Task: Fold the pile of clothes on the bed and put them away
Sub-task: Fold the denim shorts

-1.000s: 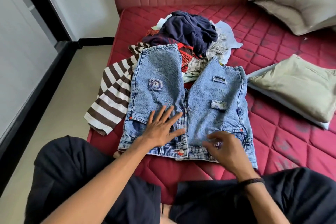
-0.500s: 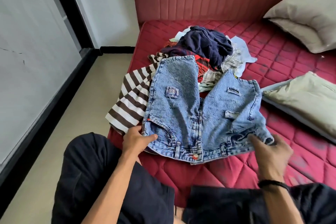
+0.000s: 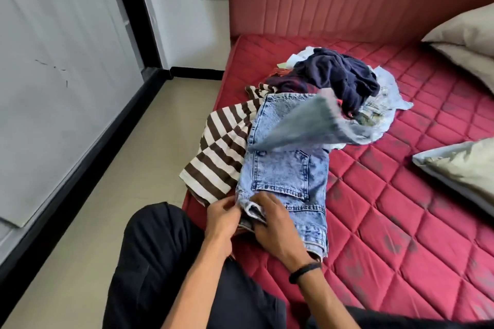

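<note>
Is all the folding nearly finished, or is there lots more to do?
Lots more. Nothing looks put away yet. Both the left hand and the right hand grip the waistband of the denim shorts, folded in half with one leg mid-flip. The striped shirt, the navy garment and the rest of the pile are unfolded.

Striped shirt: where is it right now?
Head view, left of centre: the striped shirt lies at the mattress left edge, partly under the denim shorts, in front of the clothes pile.
</note>
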Tool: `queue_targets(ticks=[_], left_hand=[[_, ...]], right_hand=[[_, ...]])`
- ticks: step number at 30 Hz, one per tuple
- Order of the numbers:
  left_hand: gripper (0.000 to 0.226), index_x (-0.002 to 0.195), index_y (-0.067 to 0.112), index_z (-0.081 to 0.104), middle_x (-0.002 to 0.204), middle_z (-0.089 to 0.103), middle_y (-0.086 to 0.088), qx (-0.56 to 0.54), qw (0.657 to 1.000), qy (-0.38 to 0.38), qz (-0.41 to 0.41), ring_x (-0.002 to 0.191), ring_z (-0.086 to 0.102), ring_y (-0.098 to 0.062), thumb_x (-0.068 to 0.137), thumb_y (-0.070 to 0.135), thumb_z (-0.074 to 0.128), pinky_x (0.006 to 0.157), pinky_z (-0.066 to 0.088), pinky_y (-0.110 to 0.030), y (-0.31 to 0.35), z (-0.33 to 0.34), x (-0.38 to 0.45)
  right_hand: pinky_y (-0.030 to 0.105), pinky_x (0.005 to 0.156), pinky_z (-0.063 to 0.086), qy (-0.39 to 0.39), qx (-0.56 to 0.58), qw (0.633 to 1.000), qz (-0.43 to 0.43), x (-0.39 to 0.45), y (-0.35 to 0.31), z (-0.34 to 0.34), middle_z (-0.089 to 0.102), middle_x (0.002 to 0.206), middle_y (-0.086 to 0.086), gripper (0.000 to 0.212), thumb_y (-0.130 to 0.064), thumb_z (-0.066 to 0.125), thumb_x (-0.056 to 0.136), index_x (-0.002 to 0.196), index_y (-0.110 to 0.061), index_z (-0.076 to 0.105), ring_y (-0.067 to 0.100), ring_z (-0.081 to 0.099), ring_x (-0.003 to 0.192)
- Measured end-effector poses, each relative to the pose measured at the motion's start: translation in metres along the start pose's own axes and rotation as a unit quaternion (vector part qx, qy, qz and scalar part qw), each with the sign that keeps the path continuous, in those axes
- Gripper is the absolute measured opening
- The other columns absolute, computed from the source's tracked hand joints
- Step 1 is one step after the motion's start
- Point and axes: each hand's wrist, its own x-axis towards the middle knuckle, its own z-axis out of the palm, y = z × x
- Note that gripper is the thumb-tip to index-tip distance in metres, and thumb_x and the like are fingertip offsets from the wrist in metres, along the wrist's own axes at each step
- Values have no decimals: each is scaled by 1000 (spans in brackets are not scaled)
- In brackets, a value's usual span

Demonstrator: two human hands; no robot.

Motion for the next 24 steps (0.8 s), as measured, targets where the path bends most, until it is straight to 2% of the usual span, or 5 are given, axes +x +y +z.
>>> queue_targets(ticks=[6, 12, 16, 19, 24], left_hand=[[14, 107, 8, 77, 89, 80, -12, -46, 999, -28, -9, 82, 75, -27, 98, 8, 67, 80, 62, -45, 12, 7, -10], [54, 132, 48, 54, 94, 79, -5, -12, 983, -121, 135, 79, 75, -24, 96, 11, 71, 67, 64, -42, 26, 6, -35], [56, 136, 46, 59, 128, 64, 19, 182, 900, -192, 347, 107, 65, 2, 84, 52, 80, 86, 55, -19, 63, 2, -59], [73, 135, 48, 52, 125, 47, 20, 307, 816, -144, 468, 109, 47, 9, 71, 70, 80, 92, 40, -9, 101, 12, -59], [42, 105, 29, 58, 114, 51, 4, 267, 775, -90, 566, 106, 51, -9, 79, 50, 82, 96, 40, -15, 179, 51, -60]], right_hand=[[34, 109, 37, -52, -180, 982, 7, -20, -4, -17, 46, 137, -14, 81, -80, 56, 83, 148, -33, 39, 11, 42, 126], [41, 81, 53, -36, -250, 968, 17, -13, 5, -52, 63, 118, -7, 57, -17, 63, 79, 133, -34, 52, 27, 64, 108], [41, 70, 51, -67, -298, 952, -36, 22, -35, -140, 63, 94, -2, 15, -26, 68, 86, 99, -23, 62, 30, 67, 91], [40, 65, 54, -44, -344, 931, -115, 46, -90, -217, 64, 84, 3, 35, -49, 50, 77, 87, -19, 64, 32, 66, 78], [40, 65, 53, 11, -386, 912, -139, 57, -198, -331, 61, 67, -8, 14, -23, 62, 72, 85, -24, 60, 12, 61, 71]])
